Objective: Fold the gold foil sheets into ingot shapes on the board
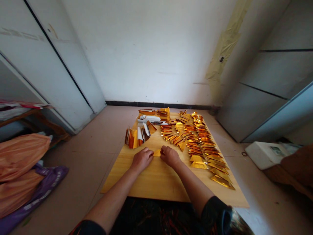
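Note:
Between my two hands, just over the wooden board (146, 179), is a small piece of gold foil paper (156, 152). My left hand (143, 159) is closed with its fingertips on the paper's left end. On the right end, the curled fingers of my right hand (169, 156) pinch it. Right of my hands lie rows of folded gold paper pieces (195, 148), overlapping each other. Beyond my left hand stand gold and white paper sheets (138, 136), bent and loosely stacked.
At the board's far edge are more gold sheets (162, 113) and a white roll or bundle (150, 118). Orange cloth (22, 160) and a purple bag (46, 186) lie at left. A white box (265, 155) stands on the floor at right, and a wall (146, 58) rises behind.

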A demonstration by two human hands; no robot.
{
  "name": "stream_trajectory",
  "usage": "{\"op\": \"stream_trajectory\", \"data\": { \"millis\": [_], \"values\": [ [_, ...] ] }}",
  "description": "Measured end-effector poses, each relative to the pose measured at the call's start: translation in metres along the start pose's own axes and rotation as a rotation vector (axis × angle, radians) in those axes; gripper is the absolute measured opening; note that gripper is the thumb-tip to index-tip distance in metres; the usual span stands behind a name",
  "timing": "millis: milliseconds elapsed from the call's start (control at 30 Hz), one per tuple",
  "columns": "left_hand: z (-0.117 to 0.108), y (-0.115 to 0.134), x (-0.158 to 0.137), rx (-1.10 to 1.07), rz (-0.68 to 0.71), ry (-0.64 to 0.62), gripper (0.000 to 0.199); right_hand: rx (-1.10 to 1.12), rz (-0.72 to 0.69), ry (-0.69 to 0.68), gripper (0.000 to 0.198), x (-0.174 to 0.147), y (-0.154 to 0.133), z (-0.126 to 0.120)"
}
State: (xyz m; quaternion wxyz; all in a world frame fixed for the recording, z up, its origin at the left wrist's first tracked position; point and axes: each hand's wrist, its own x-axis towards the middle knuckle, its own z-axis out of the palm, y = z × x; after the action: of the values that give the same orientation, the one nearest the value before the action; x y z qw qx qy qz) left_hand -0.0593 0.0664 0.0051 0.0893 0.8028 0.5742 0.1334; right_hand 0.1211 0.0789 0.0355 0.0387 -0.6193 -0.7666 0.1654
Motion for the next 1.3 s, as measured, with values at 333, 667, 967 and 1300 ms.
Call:
{"op": "stream_trajectory", "data": {
  "millis": [333,667,967,1300],
  "values": [
    [0.008,0.004,0.006,0.106,0.101,0.156,0.015,-0.079,-0.083,0.087,0.019,-0.006,0.002,0.003],
    [0.013,0.008,0.009,0.258,0.093,0.192,0.026,-0.202,-0.129,0.123,0.024,-0.001,0.005,0.012],
    [0.009,0.013,0.007,0.243,0.052,0.181,0.025,-0.343,-0.220,0.068,0.027,-0.004,0.002,0.014],
    [0.006,0.023,0.012,0.114,-0.164,0.138,0.017,-0.358,-0.193,0.066,0.027,-0.008,0.000,0.012]
  ]
}}
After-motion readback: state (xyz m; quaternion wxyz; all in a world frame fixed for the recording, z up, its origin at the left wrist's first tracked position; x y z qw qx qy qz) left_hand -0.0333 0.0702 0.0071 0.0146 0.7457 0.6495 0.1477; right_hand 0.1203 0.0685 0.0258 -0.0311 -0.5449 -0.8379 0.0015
